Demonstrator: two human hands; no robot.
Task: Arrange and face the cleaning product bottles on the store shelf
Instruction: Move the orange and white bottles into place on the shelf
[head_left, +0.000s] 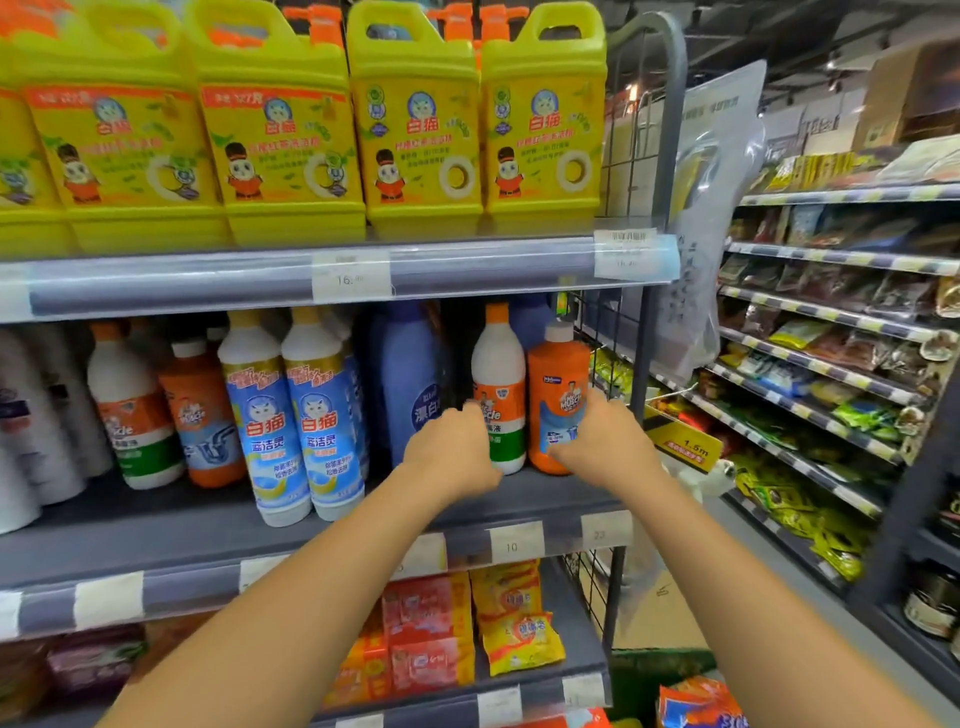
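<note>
Middle shelf (156, 525), right end: the left hand (452, 452) curls round a white bottle (497, 364) and the right hand (597, 441) grips the orange bottle (558, 374) beside it, apparently mid-facing; next, both probably need sliding forward, labels kept outward.

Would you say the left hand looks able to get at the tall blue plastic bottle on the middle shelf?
Probably yes, once it releases the white orange-capped bottle: the tall blue plastic bottle stands right beside the left hand, nothing shelved in front.
</note>
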